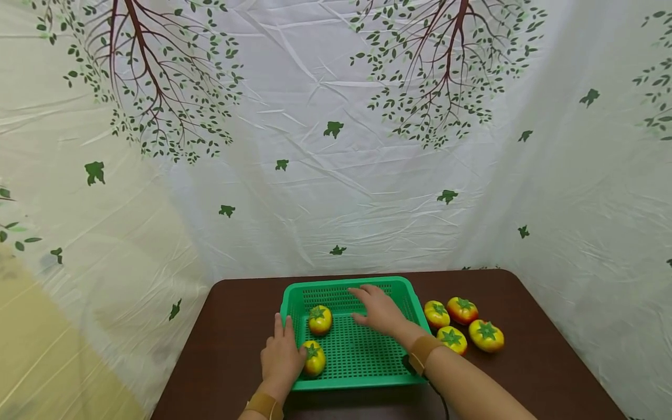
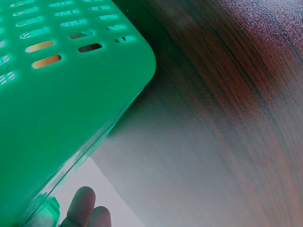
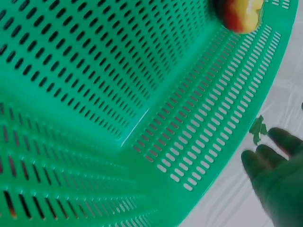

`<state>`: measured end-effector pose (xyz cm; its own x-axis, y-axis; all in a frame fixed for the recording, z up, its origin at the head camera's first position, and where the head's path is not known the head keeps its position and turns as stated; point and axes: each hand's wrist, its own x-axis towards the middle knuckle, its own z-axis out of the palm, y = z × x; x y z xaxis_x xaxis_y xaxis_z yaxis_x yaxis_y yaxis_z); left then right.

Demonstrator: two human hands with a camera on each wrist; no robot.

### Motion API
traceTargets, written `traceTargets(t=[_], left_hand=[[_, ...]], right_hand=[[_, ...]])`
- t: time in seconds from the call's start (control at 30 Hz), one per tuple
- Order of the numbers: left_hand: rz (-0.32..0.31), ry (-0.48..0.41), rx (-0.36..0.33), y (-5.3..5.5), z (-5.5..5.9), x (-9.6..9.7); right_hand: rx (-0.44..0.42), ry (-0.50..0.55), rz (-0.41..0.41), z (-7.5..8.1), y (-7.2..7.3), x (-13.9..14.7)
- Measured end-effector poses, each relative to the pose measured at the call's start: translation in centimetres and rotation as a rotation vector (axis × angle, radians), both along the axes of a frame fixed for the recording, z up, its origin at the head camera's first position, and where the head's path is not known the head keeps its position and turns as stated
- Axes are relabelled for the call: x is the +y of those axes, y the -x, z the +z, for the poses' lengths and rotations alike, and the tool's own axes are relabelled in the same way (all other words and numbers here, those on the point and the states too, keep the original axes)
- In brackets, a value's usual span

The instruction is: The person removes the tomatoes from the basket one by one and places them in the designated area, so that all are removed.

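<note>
A green plastic basket [image 1: 362, 350] with slotted walls stands on the table. Inside its left half lie two yellow-red fruits with green leafy tops, one farther back [image 1: 320, 320] and one near the front [image 1: 314, 359]. My left hand [image 1: 282, 359] is at the basket's left rim, its fingers fairly straight and the thumb over the edge beside the front fruit. Over the inside of the basket, towards the back, my right hand [image 1: 382, 312] spreads its fingers and holds nothing. In the right wrist view that hand [image 3: 279, 177] shows beyond the rim, with one fruit [image 3: 244, 14] above.
Several similar fruits [image 1: 486, 336] sit together on the dark brown table [image 1: 226, 344], just right of the basket. A white curtain [image 1: 336, 198] printed with trees and leaves hangs behind and around the table. A dark cable [image 1: 441, 396] runs from the right wristband [image 1: 424, 353].
</note>
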<state>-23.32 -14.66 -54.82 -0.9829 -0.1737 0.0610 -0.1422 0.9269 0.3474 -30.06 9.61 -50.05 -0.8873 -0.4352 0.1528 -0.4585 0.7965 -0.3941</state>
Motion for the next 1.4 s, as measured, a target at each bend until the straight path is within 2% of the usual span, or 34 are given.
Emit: traceTargets(t=[0.27,0.4,0.77,1.07,1.27,1.4], left_hand=[[0.003,-0.001,-0.005,-0.1,0.1,0.0],[0.003,0.002,-0.003,-0.1,0.1,0.1],[-0.001,-0.004,0.011,0.0,-0.1,0.1],[0.001,-0.007,0.014,0.1,-0.2,0.0],[0.000,-0.009,0.019,0.0,-0.1,0.0],[0.000,-0.010,0.014,0.0,-0.1,-0.1]], right_hand=[[-0.141,0.000,0.132,-0.7,0.2,-1.7],[-0.161,-0.050,0.180,-1.4,0.3,-2.6],[-0.280,-0.119,0.284,-2.7,0.3,-4.1],[-0.400,-0.180,0.313,-2.7,-0.3,-4.6],[-0.456,-0.272,0.261,-2.6,-0.5,-4.6],[-0.481,-0.309,0.259,-2.6,-0.5,-4.5]])
